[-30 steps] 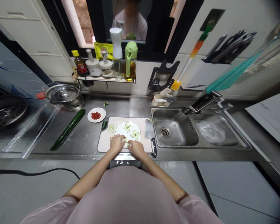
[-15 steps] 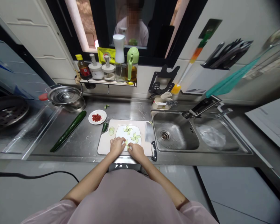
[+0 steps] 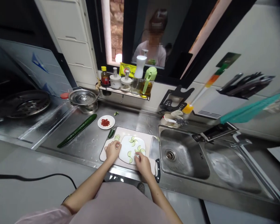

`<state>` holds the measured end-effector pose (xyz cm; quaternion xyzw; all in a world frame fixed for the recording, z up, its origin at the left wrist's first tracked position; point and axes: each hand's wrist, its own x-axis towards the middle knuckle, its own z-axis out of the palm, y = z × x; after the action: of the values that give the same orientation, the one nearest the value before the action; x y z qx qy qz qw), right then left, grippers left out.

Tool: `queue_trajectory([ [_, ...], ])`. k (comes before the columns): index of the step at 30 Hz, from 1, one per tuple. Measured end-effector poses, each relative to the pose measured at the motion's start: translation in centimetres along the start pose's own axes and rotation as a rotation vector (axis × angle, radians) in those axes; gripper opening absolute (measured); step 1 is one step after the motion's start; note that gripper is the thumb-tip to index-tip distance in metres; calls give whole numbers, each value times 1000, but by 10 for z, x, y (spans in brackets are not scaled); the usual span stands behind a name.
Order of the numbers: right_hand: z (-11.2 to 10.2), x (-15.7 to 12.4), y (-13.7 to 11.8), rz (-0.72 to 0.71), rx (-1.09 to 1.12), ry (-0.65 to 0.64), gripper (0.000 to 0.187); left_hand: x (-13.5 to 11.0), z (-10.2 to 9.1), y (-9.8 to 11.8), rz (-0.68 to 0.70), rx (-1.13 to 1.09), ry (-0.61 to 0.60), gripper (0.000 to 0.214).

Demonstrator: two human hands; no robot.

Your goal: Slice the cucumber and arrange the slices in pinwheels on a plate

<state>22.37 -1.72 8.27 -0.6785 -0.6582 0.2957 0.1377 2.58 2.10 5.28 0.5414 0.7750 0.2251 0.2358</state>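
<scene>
A squarish white plate (image 3: 123, 149) lies on the pale cutting board (image 3: 128, 165). Thin cucumber slices are set on it in small curved groups: an upper group (image 3: 133, 141), a right group (image 3: 140, 150) and a lower pair (image 3: 130, 156). My left hand (image 3: 112, 150), its fingers curled together, is at the plate's left edge, just below a few loose cucumber slices (image 3: 117, 137). Whatever its fingertips hold is hidden. Over the plate's lower right edge, my right hand (image 3: 142, 162) has thumb and fingers pinched beside the lower pair; anything between them is too small to make out.
A knife (image 3: 158, 170) lies along the board's right edge, beside the sink (image 3: 182, 155). Further left are a cucumber stub (image 3: 111, 133), a saucer (image 3: 100, 123) of red bits, a whole cucumber (image 3: 78, 130) and a lidded steel pot (image 3: 84, 101). A condiment rack (image 3: 123, 93) hangs behind.
My hands have moved apart from the plate's lower middle, the left toward the loose slices, the right to the lower right edge. The lower pair of slices is now uncovered. The camera view has tilted.
</scene>
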Motion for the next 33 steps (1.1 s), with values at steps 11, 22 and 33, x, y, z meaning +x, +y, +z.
queue_trajectory([
  [11,-4,4,17,-33,152,93,41,29,-7,-20,-139,87,99,27],
  [22,2,2,26,-60,177,70,41,35,4,-17,-81,58,68,13],
  [33,-26,23,-8,-164,201,143,37,41,-23,6,-11,-716,34,20],
])
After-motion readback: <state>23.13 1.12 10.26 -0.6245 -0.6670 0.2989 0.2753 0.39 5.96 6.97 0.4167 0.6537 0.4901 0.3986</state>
